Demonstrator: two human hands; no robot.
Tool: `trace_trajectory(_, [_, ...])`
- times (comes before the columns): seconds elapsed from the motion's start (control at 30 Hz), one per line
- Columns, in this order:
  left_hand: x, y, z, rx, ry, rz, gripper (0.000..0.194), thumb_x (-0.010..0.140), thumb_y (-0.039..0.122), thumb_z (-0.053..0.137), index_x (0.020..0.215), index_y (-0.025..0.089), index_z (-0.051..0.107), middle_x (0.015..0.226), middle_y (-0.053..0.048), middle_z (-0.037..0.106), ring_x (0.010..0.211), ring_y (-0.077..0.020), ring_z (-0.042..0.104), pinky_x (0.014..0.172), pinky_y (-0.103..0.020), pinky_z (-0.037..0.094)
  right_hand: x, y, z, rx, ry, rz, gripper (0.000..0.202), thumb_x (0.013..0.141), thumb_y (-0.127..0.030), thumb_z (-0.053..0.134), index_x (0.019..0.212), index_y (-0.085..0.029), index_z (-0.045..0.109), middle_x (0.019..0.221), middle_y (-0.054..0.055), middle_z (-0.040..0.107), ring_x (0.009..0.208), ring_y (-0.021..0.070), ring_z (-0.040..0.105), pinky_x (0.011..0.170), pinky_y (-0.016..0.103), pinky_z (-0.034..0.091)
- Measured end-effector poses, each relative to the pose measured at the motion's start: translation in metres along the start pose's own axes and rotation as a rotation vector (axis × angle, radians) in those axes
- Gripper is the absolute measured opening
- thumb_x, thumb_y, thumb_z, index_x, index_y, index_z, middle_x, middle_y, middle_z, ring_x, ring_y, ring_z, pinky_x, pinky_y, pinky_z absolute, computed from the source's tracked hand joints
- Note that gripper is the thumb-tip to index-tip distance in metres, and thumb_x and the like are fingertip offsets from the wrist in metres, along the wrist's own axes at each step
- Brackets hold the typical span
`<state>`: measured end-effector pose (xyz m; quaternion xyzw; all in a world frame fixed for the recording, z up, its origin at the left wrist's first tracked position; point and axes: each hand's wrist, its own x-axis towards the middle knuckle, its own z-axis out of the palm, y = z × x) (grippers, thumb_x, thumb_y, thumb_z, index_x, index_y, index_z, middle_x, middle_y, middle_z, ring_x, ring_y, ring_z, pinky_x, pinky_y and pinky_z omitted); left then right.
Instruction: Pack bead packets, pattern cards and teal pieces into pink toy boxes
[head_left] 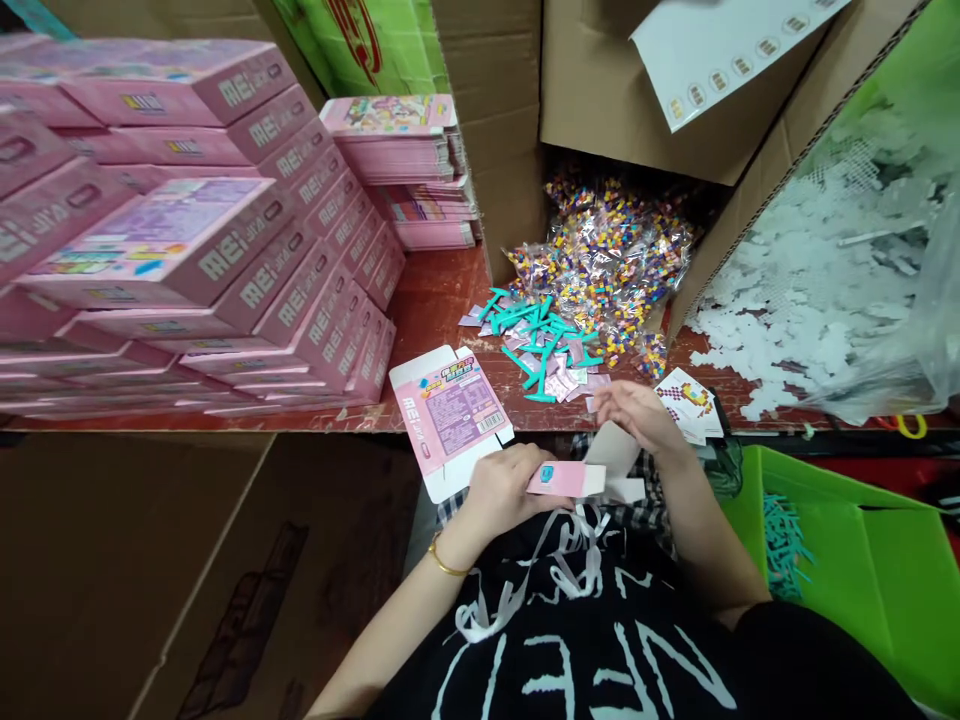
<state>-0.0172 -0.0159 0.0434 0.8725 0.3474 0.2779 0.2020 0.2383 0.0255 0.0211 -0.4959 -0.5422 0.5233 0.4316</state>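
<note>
My left hand (510, 488) is wrapped round a small pink box (559, 478) held close to my body, its white end flaps open toward the right. My right hand (641, 415) is raised just beyond the open flaps, its fingers apart and seemingly touching nothing. Left of the box, a flattened pink carton (454, 415) with purple printing lies over the table's front edge. Past my hands on the table is a loose pile of teal tools (540, 340) mixed with small pinkish packets. Printed white sheets (690, 402) lie to the right of my right hand.
Stacked pink boxes (225, 250) fill the left, with folded cartons (397, 150) behind. An open cardboard box (502, 120) holds bags of coloured beads (607, 260). At right are white pieces in a plastic-lined box (840, 240) and a green bin (862, 560) with teal sticks.
</note>
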Motion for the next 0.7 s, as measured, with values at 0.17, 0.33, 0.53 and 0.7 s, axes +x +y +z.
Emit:
trace_trajectory(0.17, [-0.01,-0.009,0.021,0.058,0.184,-0.36,0.058,0.068,0.059,0.073,0.109,0.022,0.056,0.091,-0.007,0.072,0.079,-0.0258,0.071,0.065,-0.032,0.052,0.012,0.061,-0.008,-0.643,0.664,0.092,0.029,0.069,-0.043,0.069,0.082,-0.017,0.066,0.095,0.012,0.06,0.095,0.0278,0.056,0.092,0.045,0.044])
trace_trajectory(0.33, [-0.01,-0.015,0.025,0.03,0.177,-0.503,0.058,0.069,0.06,0.071,0.111,0.024,0.054,0.09,-0.005,0.072,0.079,-0.0285,0.071,0.063,-0.034,0.051,0.021,0.062,-0.018,-0.441,0.614,0.041,0.026,0.076,-0.044,0.06,0.068,-0.02,0.059,0.076,0.008,0.062,0.078,0.0239,0.059,0.082,0.042,0.049])
trace_trajectory(0.53, [0.004,-0.016,0.021,-0.213,0.253,-0.579,0.059,0.067,0.055,0.076,0.111,0.024,0.05,0.096,-0.005,0.071,0.085,-0.0278,0.07,0.071,-0.037,0.053,0.022,-0.004,0.005,-0.168,0.429,-0.276,0.028,0.079,-0.047,0.066,0.081,-0.02,0.064,0.079,0.006,0.068,0.073,0.0194,0.063,0.074,0.035,0.051])
trace_trajectory(0.7, [0.016,-0.035,0.01,-0.36,0.466,-0.616,0.057,0.067,0.052,0.077,0.106,0.022,0.048,0.097,-0.006,0.067,0.085,-0.0258,0.068,0.075,-0.038,0.054,0.066,-0.054,0.013,-0.248,0.061,-0.324,0.027,0.083,-0.042,0.064,0.096,-0.02,0.071,0.101,0.009,0.071,0.096,0.0228,0.063,0.085,0.038,0.048])
